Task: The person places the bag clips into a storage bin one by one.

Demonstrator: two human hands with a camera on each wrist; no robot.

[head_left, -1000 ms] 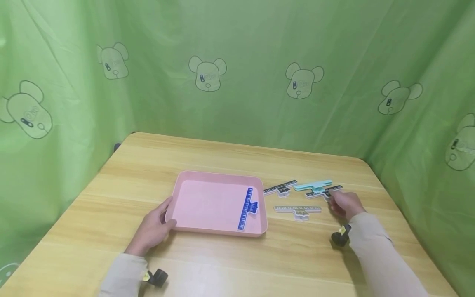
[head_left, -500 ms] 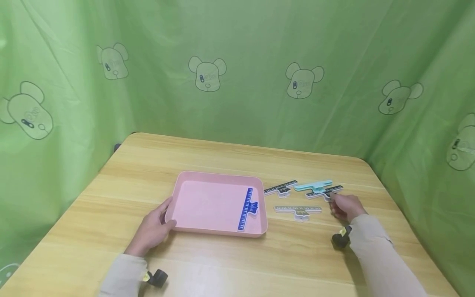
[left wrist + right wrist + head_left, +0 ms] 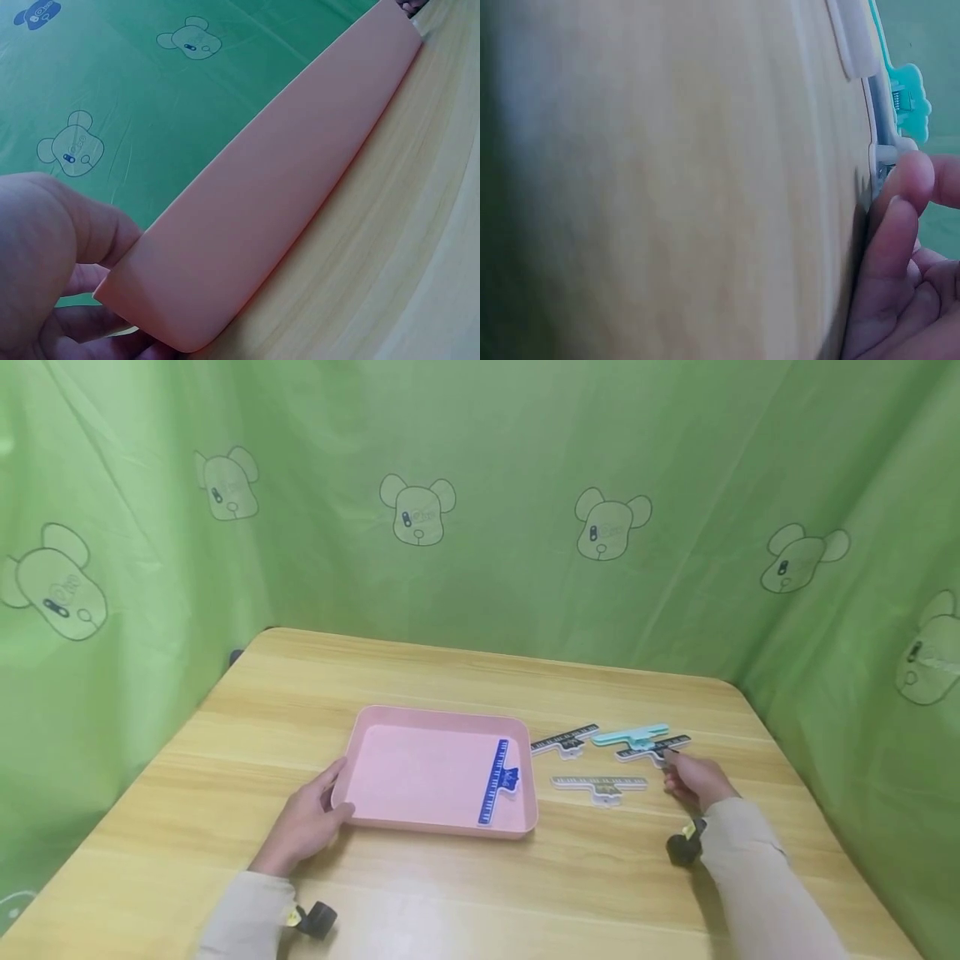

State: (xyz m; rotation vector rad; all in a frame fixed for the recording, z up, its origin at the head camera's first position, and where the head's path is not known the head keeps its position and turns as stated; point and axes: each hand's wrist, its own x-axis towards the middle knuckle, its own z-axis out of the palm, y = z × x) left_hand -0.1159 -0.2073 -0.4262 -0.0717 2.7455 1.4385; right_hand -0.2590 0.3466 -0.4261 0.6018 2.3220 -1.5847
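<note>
My left hand point(image 3: 307, 818) grips the near left corner of a pink tray point(image 3: 412, 768). In the left wrist view the thumb lies at the tray's rim, with the other fingers around the corner below. Inside the tray, at its right side, lies a blue clip point(image 3: 493, 789) with a piano-key pattern. Right of the tray, my right hand point(image 3: 701, 782) pinches the handle of a black piano-key clip point(image 3: 636, 752) between thumb and fingertips, low at the tabletop. A teal clip point(image 3: 618, 737) lies against its far side, showing its spring in the right wrist view.
Another black piano-key clip point(image 3: 558, 741) lies close to the tray's right rim. In front of it is a gold-grey clip point(image 3: 600, 784) with a white edge. The wooden table point(image 3: 465, 893) is enclosed by a green curtain point(image 3: 510, 602) with bear prints.
The right hand has shifted slightly toward the near side at the black clip's handle. The left hand keeps its grip, and the tray and clips stay in place.
</note>
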